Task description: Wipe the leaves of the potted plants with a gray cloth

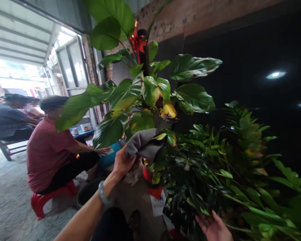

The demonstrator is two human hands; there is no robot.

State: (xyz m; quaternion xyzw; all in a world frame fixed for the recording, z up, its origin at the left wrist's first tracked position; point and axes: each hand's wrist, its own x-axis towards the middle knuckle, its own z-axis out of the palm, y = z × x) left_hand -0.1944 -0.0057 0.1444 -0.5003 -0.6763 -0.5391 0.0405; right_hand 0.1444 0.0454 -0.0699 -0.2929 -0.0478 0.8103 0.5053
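Note:
My left hand [122, 163], with a pale bangle [103, 193] at the wrist, is closed on a grey cloth [145, 144]. The cloth lies against a leaf, whose yellow-green tip [160, 136] shows past its edge. Above it stands a tall potted plant with broad glossy leaves [126, 88], some browned and yellowed, such as a curled yellow leaf [169, 112]. At the lower right my right hand [214, 228] is open, fingers apart, beside a dense dark-leaved plant [188, 167]. Nothing shows in its palm.
A person in a red shirt [47, 147] sits on a red stool [41, 202] to the left. Behind sits another person [8, 115] on a bench. A black tub [89, 192] stands on the floor. A dark panel [240, 73] backs the plants. More foliage [253, 134] spreads right.

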